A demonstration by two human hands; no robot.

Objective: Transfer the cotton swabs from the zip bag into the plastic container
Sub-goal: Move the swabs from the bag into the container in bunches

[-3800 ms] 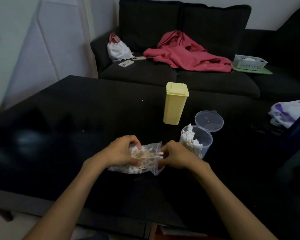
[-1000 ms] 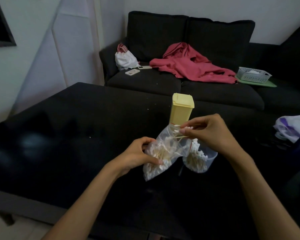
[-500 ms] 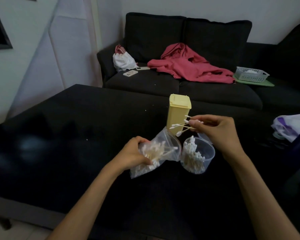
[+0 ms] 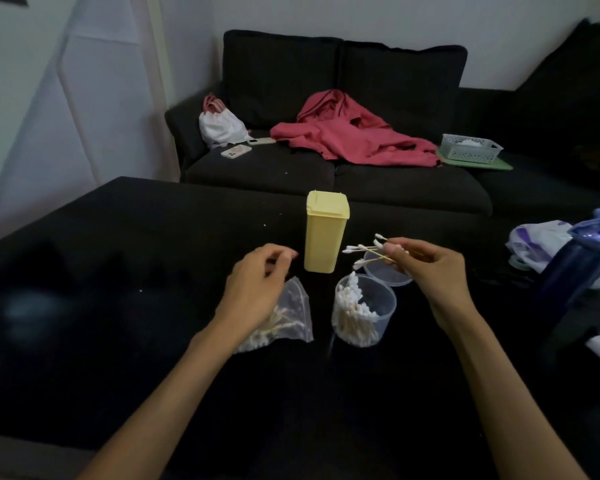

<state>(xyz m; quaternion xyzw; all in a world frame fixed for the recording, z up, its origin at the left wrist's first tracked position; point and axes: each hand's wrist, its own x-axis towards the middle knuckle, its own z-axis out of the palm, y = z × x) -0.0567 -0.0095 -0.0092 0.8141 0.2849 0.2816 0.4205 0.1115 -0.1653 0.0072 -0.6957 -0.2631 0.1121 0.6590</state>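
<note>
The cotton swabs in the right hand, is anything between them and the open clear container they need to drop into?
Nothing visible blocks them. The right hand pinches the cotton swabs above and just behind the clear container, whose mouth is open. Its lid lies behind it, and the yellow box stands off to the left.

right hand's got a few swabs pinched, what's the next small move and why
Probably lower the right hand toward you and drop its pinched cotton swabs into the open plastic container. The bunch hangs above and just behind its rim, the lid lies off behind it, and there looks to be room. The left hand hovers over the zip bag, holding nothing.
</note>
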